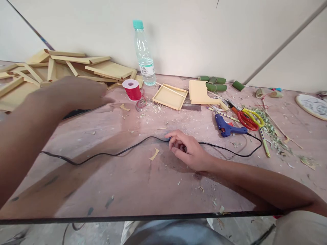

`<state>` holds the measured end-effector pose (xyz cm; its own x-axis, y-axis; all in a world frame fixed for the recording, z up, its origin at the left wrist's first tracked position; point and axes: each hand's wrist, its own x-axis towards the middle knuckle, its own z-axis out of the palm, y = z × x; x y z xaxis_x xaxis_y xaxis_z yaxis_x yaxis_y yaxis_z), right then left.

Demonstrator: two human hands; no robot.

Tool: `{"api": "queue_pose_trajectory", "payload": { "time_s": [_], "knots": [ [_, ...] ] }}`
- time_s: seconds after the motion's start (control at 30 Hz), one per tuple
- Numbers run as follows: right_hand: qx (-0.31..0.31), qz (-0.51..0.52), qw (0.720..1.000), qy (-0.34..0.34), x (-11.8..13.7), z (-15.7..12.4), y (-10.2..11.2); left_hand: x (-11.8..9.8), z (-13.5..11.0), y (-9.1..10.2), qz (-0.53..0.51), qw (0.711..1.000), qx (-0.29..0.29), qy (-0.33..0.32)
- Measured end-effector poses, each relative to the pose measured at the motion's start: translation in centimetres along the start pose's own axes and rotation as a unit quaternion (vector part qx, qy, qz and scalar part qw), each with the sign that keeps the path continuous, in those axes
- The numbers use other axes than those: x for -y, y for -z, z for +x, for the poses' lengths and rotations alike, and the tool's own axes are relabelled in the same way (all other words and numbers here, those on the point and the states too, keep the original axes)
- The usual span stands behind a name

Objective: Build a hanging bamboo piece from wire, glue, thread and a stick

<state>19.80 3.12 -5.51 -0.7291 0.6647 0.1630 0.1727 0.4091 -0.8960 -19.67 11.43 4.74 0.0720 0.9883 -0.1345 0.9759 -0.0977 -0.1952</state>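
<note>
My right hand (187,150) rests on the pinkish table (133,183), fingers curled loosely over the black cord (107,154) of the blue glue gun (227,127). My left hand (74,93) is raised and blurred, reaching toward the pile of bamboo slats (76,66) at the back left; its fingers look extended and hold nothing I can see. A red spool of thread (132,89) stands just right of it.
A water bottle (143,54) stands by the wall. A shallow bamboo tray (170,96), a flat bamboo sheet (201,92), green bamboo tubes (217,83), red-and-yellow scissors (249,118), twigs (273,131) and shavings lie to the right. A round plate (313,106) sits far right.
</note>
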Motion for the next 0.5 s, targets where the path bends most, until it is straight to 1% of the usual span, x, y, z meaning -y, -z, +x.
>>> {"api": "queue_pose_trajectory", "payload": {
  "time_s": [0.1,0.17,0.23,0.27,0.3,0.37,0.5],
  "knots": [
    [0.006,-0.014,1.000,0.000,0.1,0.0,0.0,-5.7,-0.6,0.5,0.020,0.996,0.021,-0.086],
    [0.012,-0.026,1.000,0.000,0.3,0.0,0.1,-9.4,-0.4,0.5,0.017,0.989,0.008,-0.148],
    [0.018,-0.041,0.999,0.004,0.3,0.0,0.1,-12.2,0.6,0.3,0.004,0.981,-0.012,-0.195],
    [0.021,-0.048,0.999,0.008,0.3,-0.1,0.1,-13.1,1.4,0.2,-0.004,0.977,-0.023,-0.214],
    [0.023,-0.056,0.998,0.012,0.3,-0.1,0.1,-13.8,2.3,0.1,-0.011,0.974,-0.036,-0.223],
    [0.028,-0.072,0.997,0.021,0.2,-0.1,0.1,-14.4,4.4,-0.1,-0.027,0.973,-0.057,-0.220],
    [0.040,-0.100,0.993,0.043,0.1,-0.1,0.0,-13.8,8.7,-0.6,-0.052,0.979,-0.066,-0.184]
  ]
}}
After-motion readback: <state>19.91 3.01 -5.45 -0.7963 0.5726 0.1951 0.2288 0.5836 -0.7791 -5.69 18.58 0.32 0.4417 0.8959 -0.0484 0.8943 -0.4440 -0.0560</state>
